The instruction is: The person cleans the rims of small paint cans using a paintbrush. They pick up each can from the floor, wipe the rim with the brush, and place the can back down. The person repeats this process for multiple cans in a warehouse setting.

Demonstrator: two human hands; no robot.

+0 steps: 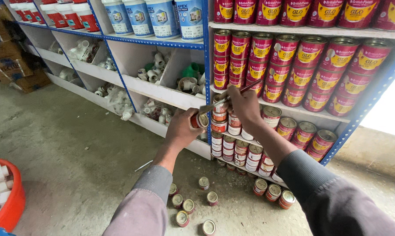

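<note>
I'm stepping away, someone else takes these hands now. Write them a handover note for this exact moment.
Left hand: grips a small tin, lid end facing the shelves.
Right hand: holds a paintbrush, bristles just above the held tin.
Around: rows of red tins fill the shelf unit ahead; loose small tins stand scattered on the concrete floor below.
Done: one tin is in hand with the brush at it.
Left: the floor tins are untouched; how far brushing has got cannot be told.

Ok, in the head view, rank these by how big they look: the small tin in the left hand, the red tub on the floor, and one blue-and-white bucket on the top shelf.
1. Blue-and-white bucket and red tub: unsure, both cut off by the frame.
2. Small tin in the left hand: clearly smallest, even though nearest the camera.
</note>
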